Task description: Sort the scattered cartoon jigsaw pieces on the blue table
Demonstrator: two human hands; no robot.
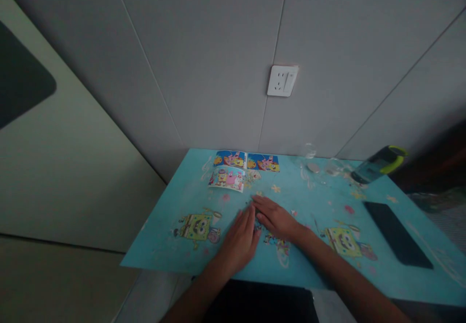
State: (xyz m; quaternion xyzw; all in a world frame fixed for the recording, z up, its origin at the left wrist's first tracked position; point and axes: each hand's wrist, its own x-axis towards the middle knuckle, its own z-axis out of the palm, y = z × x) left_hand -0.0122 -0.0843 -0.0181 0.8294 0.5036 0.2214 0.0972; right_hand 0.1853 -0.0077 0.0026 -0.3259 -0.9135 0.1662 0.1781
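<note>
My left hand (pixel 240 239) rests at the middle of the table with its fingers stretched out and lying side by side. Against its fingertips comes my right hand (pixel 275 219), flat and reaching in from the right, its fingers also extended. Between and beneath them are small colourful pieces that look like jigsaw pieces (pixel 258 225), mostly hidden by the fingers. More such pieces form a small cluster (pixel 277 243) just below my right hand. Past the fingertips, a curled cartoon picture sheet (pixel 227 179) lies near two blue cartoon cards (pixel 230 159).
The light-blue cartoon-printed tabletop (pixel 163 245) meets a grey wall with a socket (pixel 283 81). At the right stand a dark bottle with a yellow-green lid (pixel 378 165) and clear round containers (pixel 332 167). A dark flat slab (pixel 398 234) lies near the right edge.
</note>
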